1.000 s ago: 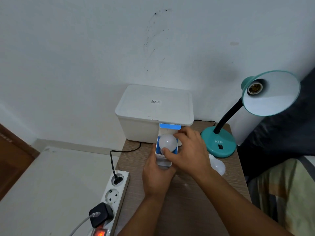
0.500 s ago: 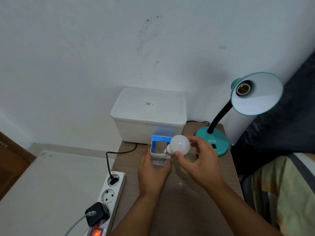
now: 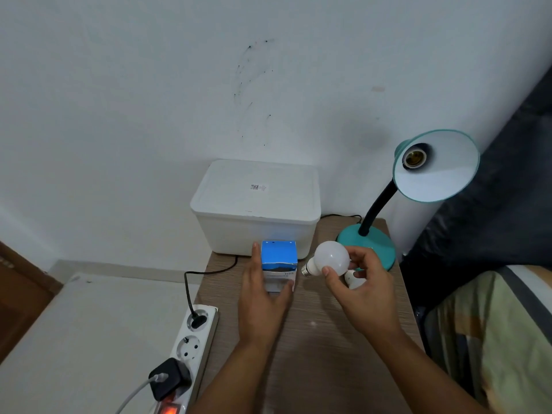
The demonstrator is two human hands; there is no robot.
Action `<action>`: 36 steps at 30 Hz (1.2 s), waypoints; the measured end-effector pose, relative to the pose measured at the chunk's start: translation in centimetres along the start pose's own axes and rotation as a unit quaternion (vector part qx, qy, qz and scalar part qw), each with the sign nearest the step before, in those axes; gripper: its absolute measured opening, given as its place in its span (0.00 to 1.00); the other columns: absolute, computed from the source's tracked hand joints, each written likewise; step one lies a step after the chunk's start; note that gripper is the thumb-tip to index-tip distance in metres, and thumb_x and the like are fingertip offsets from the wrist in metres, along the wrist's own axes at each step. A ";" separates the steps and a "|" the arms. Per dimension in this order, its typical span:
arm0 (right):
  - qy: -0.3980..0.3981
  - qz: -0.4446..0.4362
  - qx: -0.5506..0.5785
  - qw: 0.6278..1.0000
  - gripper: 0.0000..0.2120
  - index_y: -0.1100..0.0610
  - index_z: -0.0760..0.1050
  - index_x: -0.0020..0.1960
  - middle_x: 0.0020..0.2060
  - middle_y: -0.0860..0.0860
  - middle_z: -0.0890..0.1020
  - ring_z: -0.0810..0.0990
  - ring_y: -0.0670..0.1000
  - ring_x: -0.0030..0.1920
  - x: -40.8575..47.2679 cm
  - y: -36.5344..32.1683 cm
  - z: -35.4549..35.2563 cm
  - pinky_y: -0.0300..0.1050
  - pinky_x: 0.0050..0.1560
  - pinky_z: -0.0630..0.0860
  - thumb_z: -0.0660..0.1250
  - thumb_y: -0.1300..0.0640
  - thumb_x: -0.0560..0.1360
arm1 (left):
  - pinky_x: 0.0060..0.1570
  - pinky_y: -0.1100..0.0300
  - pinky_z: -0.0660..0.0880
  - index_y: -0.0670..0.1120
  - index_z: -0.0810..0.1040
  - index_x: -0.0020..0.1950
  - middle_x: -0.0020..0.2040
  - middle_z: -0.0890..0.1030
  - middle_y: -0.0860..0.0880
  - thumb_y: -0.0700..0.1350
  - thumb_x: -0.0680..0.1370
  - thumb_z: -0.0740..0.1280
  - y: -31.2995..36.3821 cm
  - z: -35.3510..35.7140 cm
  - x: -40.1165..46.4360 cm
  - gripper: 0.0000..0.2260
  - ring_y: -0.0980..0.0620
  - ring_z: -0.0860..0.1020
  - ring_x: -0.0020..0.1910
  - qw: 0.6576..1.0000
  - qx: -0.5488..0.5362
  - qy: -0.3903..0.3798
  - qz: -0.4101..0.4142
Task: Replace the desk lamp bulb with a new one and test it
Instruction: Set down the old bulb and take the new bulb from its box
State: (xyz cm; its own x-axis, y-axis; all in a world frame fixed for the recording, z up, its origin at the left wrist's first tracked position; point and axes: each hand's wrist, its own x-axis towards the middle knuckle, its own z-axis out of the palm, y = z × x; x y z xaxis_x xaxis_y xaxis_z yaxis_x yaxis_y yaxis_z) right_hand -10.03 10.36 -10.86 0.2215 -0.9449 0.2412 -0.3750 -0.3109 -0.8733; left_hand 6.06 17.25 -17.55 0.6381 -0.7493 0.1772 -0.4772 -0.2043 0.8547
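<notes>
My right hand [image 3: 363, 282] grips a white bulb [image 3: 331, 258] by its globe, the screw base pointing left, above the wooden table [image 3: 322, 342]. My left hand [image 3: 263, 297] holds the blue and white bulb box [image 3: 279, 264] upright on the table, its top flap shut. A second white bulb [image 3: 353, 279] lies on the table, mostly hidden behind my right hand. The teal desk lamp [image 3: 370, 243] stands at the back right; its shade [image 3: 439, 168] faces me and the socket [image 3: 412, 159] is empty.
A white lidded storage box [image 3: 257, 204] stands against the wall behind the bulb box. A white power strip [image 3: 191, 345] with a lit red switch lies along the table's left edge, holding the lamp's black plug and a black charger. Bedding lies to the right.
My right hand has drawn the bulb out of the box and moved it to the right. The box's top flap, open before, is now shut under my left hand.
</notes>
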 end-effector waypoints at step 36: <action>0.004 -0.027 0.045 0.999 0.27 0.32 0.68 0.63 0.58 0.36 0.73 0.75 0.35 0.56 -2.0 0.0 -2.7 0.26 0.48 0.74 0.74 0.54 0.73 | 0.67 0.63 0.62 0.52 0.65 0.78 0.77 0.66 0.47 0.45 0.80 0.69 0.6 -1.7 -0.5 0.28 0.49 0.67 0.75 0.996 0.082 -0.025 0.010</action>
State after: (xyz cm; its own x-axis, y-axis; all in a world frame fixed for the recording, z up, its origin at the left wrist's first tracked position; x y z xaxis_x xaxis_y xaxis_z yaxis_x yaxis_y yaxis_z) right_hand -12.87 11.94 -10.18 0.2323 -0.9277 0.2921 -0.2796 -0.3513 -0.8935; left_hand 6.41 18.59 -16.27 0.5981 -0.7843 0.1648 -0.5839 -0.2856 0.7599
